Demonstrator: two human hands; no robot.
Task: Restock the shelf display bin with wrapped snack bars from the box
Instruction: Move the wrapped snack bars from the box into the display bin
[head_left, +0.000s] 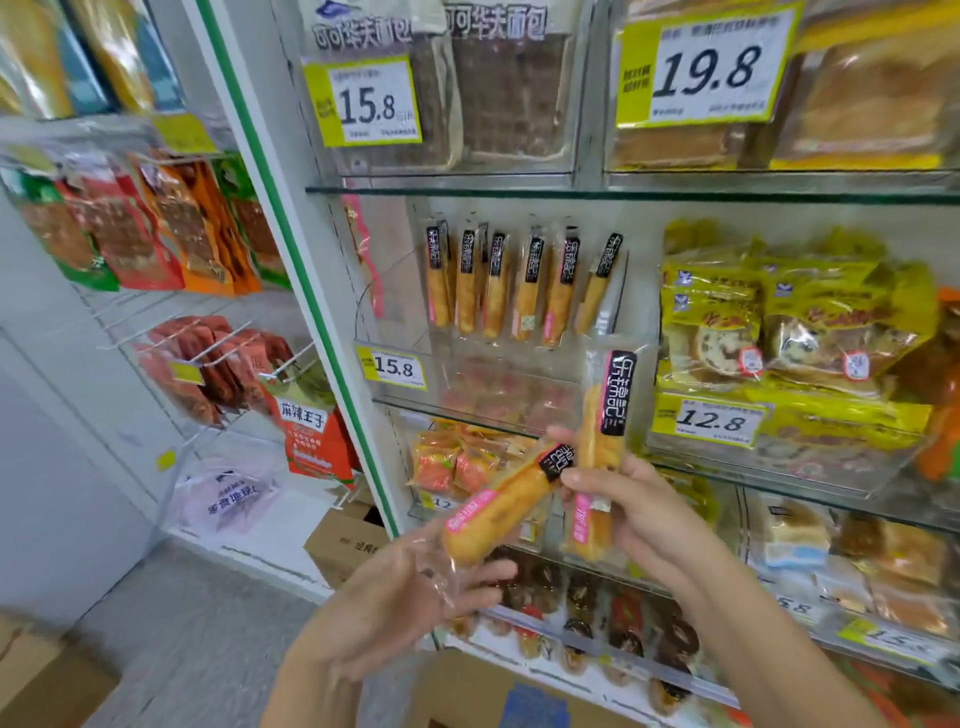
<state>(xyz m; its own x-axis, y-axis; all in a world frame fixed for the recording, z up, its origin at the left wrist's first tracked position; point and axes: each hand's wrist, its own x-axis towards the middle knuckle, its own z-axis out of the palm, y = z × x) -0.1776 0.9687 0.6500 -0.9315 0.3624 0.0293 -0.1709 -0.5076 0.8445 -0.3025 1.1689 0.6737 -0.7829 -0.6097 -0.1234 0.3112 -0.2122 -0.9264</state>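
The cardboard box (467, 696) sits just below my wrists. My left hand (384, 597) pinches the clear wrapper end of a slanted bar (498, 504). My right hand (639, 514), just beside it, grips an upright bar (597, 452). I judge I'm mid-restock. Above and beyond my right hand, the bin (467, 364) holds a row of bars (524, 286). Next I'd lift mine in, standing beside them.

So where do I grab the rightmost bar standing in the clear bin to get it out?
Probably pinch its top end, at the black label, coming from the front and above. The rightmost bar leans upright with its bottom down in the clear bin and other bars close on its left, so the top is the freest part.
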